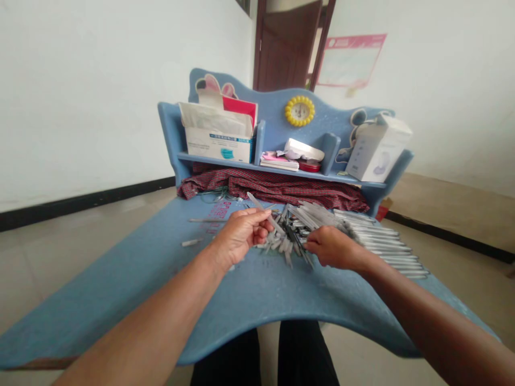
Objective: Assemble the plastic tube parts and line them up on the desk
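My left hand (pixel 243 231) pinches a translucent pen barrel (pixel 254 201) between thumb and fingers, tilted above the table. Close by, my right hand (pixel 333 247) is closed at the edge of a loose pile, and whatever is in its fingers is hidden. That pile holds clear pen caps (pixel 287 247) and thin black pen parts (pixel 295 236), partly blurred. Behind my right hand lie several clear barrels (pixel 311 214). Further right, many pens (pixel 390 244) rest side by side in a row.
The blue table (pixel 132 279) has a curved front edge. A lone clear piece (pixel 192 242) and a thin rod (pixel 205 220) lie at left. Checked cloth (pixel 277 187) is bunched under the shelf, which carries a mask box (pixel 219 145), a white box (pixel 378 150) and a red tin (pixel 309 166).
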Available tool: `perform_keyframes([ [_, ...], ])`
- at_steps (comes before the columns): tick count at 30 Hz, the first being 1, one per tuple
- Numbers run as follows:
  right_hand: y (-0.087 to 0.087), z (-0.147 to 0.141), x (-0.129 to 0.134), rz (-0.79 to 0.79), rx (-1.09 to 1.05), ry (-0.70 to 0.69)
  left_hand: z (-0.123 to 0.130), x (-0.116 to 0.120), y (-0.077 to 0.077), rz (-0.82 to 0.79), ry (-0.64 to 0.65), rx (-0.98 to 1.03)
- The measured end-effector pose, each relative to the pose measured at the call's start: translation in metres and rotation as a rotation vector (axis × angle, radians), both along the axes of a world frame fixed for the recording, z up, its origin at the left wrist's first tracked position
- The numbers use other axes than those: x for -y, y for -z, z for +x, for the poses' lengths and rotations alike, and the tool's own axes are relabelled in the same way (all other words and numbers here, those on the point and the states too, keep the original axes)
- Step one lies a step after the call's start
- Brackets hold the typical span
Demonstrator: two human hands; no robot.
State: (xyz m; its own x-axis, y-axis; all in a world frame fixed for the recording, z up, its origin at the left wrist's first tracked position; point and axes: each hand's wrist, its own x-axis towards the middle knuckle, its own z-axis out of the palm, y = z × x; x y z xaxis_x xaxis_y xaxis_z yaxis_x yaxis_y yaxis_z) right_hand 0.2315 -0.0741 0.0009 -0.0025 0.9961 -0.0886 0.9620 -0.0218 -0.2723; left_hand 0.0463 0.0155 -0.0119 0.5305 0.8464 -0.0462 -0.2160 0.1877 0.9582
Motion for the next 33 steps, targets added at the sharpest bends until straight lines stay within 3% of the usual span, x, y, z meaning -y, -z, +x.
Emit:
perform_keyframes([
  [5, 0.015, 0.006, 0.000, -0.100, 0.062, 0.030, 0.001, 0.001, 0.000, 0.014, -0.021, -0.022],
  [13, 0.025, 0.006, -0.003, -0.248, -0.279, 0.103, 0.000, 0.000, 0.001, 0.026, -0.023, -0.034],
  [20, 0.027, 0.006, -0.001, -0.215, -0.408, 0.196, 0.000, 0.000, 0.000, 0.020, -0.039, -0.025],
  [24, 0.017, 0.007, 0.012, -0.134, -0.421, 0.110, 0.000, -0.002, 0.001, -0.008, -0.092, -0.001],
  [33, 0.003, -0.010, 0.039, -0.164, -0.346, -0.090, 0.000, -0.003, 0.004, -0.046, -0.154, 0.017],
])
